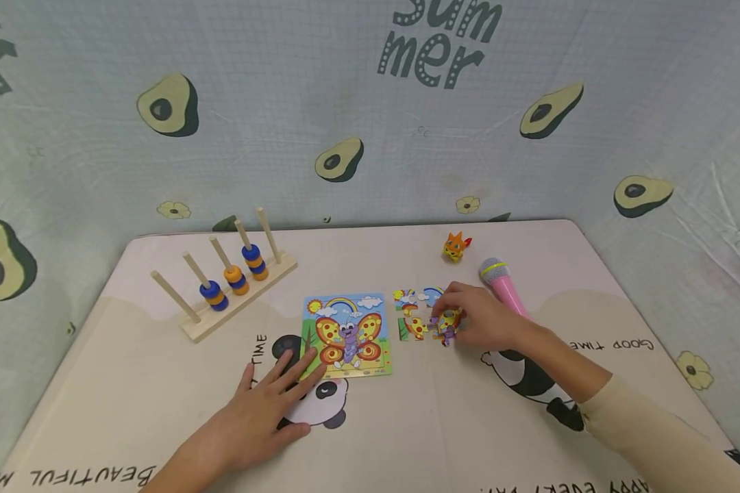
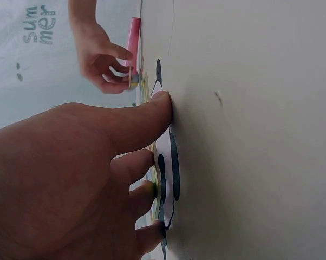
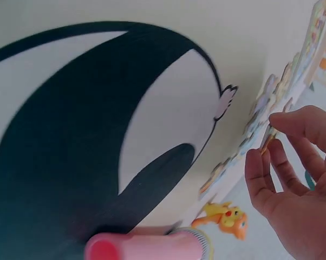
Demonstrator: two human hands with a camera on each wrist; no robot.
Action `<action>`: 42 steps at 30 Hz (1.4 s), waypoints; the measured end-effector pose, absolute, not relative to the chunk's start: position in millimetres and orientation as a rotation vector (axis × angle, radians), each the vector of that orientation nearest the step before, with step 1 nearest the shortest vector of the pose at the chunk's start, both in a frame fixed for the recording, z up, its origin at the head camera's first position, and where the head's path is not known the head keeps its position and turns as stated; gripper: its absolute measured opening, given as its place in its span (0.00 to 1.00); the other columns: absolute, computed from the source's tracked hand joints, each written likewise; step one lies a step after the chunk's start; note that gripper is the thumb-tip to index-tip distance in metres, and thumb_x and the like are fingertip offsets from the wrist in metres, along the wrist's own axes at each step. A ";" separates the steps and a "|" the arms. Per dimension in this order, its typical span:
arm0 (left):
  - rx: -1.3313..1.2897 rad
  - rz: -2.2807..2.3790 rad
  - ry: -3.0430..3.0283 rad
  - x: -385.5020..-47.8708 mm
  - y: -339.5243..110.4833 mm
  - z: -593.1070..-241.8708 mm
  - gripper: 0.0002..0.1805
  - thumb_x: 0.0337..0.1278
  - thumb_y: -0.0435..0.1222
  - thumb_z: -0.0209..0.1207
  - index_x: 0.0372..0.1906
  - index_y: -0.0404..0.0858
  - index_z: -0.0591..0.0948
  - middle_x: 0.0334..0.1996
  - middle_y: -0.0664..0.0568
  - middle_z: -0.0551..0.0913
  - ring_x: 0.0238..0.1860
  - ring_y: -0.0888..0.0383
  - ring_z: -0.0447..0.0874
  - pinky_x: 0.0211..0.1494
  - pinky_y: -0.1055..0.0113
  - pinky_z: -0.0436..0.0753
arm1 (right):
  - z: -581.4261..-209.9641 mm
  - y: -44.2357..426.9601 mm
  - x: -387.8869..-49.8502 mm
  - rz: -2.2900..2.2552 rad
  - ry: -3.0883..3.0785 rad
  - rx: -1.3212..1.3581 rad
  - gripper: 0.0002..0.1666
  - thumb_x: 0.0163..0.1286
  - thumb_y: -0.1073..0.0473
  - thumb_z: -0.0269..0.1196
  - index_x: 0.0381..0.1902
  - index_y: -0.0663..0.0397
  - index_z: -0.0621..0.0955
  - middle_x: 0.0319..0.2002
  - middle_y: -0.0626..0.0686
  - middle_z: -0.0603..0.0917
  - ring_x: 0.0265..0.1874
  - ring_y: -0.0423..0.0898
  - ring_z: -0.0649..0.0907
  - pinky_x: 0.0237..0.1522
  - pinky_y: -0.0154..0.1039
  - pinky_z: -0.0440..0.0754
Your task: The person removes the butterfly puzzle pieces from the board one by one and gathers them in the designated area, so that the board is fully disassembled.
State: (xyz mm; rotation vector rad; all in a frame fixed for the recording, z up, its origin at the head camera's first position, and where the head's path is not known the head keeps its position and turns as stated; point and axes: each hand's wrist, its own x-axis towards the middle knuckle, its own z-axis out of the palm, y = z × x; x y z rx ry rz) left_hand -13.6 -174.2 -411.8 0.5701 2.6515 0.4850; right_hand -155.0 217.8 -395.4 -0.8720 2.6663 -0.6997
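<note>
A square butterfly puzzle board [image 1: 345, 308] lies on the table in the head view. My left hand [image 1: 255, 414] is spread flat, its fingertips resting on the board's lower left corner; in the left wrist view that hand [image 2: 71, 157] has its thumb out over the table. To the right of the board lie several loose jigsaw pieces [image 1: 414, 329]. Above them, my right hand [image 1: 484, 318] pinches a colourful jigsaw piece [image 1: 449, 319]. The right wrist view shows this piece [image 3: 268, 138] edge-on, between the thumb and fingers of the right hand [image 3: 298, 179].
A wooden peg stand [image 1: 247, 298] with blue and orange rings stands at the back left. A pink toy microphone [image 1: 508, 291] lies just beyond my right hand. Farther back is a small orange animal figure [image 1: 454, 247]. Behind the table hangs a patterned cloth [image 1: 253, 150].
</note>
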 end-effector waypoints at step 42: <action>0.580 0.485 2.665 -13.2 -174.5 -411.1 0.43 0.66 0.57 0.63 0.83 0.60 0.60 0.86 0.60 0.47 0.84 0.37 0.46 0.71 0.17 0.45 | -397.2 248.7 -150.2 -0.492 2.719 -0.886 0.24 0.54 0.77 0.67 0.46 0.51 0.88 0.46 0.50 0.83 0.43 0.45 0.80 0.45 0.40 0.82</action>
